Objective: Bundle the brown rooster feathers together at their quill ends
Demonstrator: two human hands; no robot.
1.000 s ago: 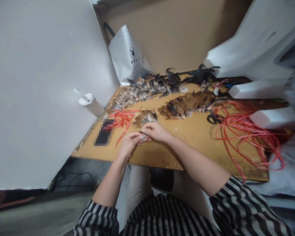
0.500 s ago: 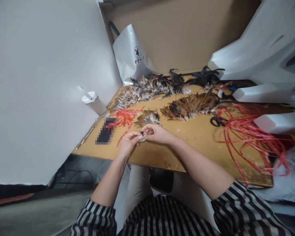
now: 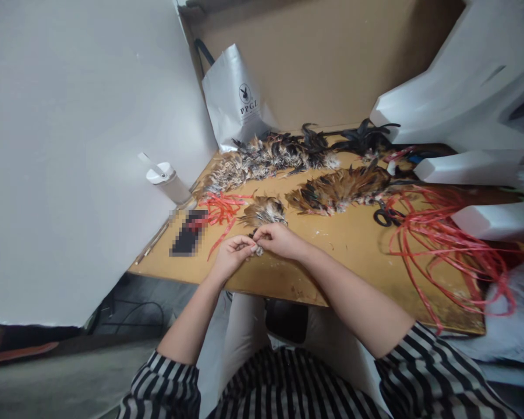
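My left hand (image 3: 231, 254) and my right hand (image 3: 277, 240) meet over the front part of the table, thumbs and fingertips pinched together. Between them is a small feather bunch (image 3: 259, 251), with its pale fluffy end showing below the fingertips; the rest is hidden. Just beyond my hands lies a small fan of brown and cream feathers (image 3: 264, 210). A longer row of brown feathers (image 3: 340, 187) stretches to its right. Behind both is a heap of mottled feathers (image 3: 271, 157).
Red plastic ribbons (image 3: 220, 208) lie on the left near a pixelated dark object (image 3: 186, 240). More red ribbon (image 3: 445, 256) spills over the right side, beside black-handled scissors (image 3: 384, 216). A lidded cup (image 3: 170, 183) and a silver bag (image 3: 236, 99) stand along the left and back.
My left hand has shifted slightly right, and its fingers have come closer to my right fingertips. The feather bunch has turned, its pale end now lower and further right.
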